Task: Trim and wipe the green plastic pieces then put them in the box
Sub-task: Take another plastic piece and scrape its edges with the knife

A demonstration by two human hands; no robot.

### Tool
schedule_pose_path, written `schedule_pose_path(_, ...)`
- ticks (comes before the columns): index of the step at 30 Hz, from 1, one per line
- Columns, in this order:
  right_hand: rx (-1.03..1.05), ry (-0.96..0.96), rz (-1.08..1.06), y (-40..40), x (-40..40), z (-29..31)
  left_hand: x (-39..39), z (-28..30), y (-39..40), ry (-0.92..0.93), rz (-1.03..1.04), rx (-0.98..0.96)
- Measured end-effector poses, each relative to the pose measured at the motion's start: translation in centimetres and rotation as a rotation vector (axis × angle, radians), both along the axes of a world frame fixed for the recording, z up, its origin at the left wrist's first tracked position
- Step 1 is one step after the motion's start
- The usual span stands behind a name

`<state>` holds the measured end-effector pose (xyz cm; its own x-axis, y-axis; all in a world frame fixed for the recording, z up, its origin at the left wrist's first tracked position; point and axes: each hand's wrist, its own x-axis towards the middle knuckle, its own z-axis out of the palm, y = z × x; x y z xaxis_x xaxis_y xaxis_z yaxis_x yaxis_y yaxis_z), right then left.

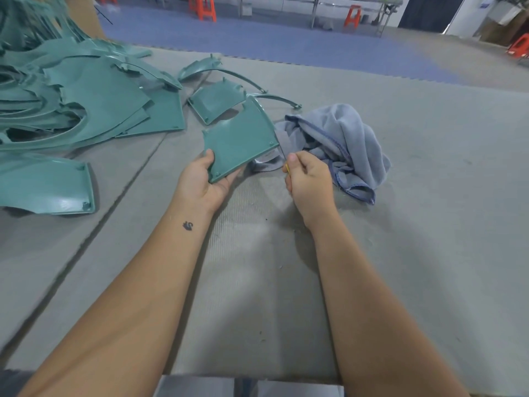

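The left hand grips one green piece by its near corner, above the table. The right hand is clenched on a thin blade that could slip toward the left fingers. One cloth lies beside; roughly five loose pieces plus a heap left. No box is visible.

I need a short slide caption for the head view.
Left hand holds green plastic piece; right hand grips thin tool.
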<state>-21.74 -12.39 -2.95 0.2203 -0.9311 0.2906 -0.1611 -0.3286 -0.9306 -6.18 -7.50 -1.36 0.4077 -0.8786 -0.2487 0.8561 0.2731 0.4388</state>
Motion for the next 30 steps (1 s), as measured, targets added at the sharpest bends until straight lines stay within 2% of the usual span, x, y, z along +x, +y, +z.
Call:
schedule_pose_path(16, 0.015, -0.020, 0.085, 0.3, -0.5, 0.3, -0.2, 0.0, -0.1, 0.060, 0.035, 0.002)
schedule_pose_path(23, -0.040, 0.109, 0.209, 0.5, 0.1, 0.1, -0.8, 0.2, -0.4, 0.073, 0.010, 0.024)
schedule_pose_path(25, 0.020, -0.006, 0.205, 0.5, -0.1, 0.2, -0.7, 0.2, -0.1, 0.071, -0.003, 0.022)
schedule_pose_path(28, 0.278, -0.281, 0.130, 0.0, -0.1, 0.9, -0.4, 0.2, 0.2, 0.029, -0.053, 0.034)
schedule_pose_path(30, 0.417, -0.392, 0.110, -0.6, -0.1, 1.3, -0.3, 0.1, 0.3, 0.009, -0.090, 0.036)
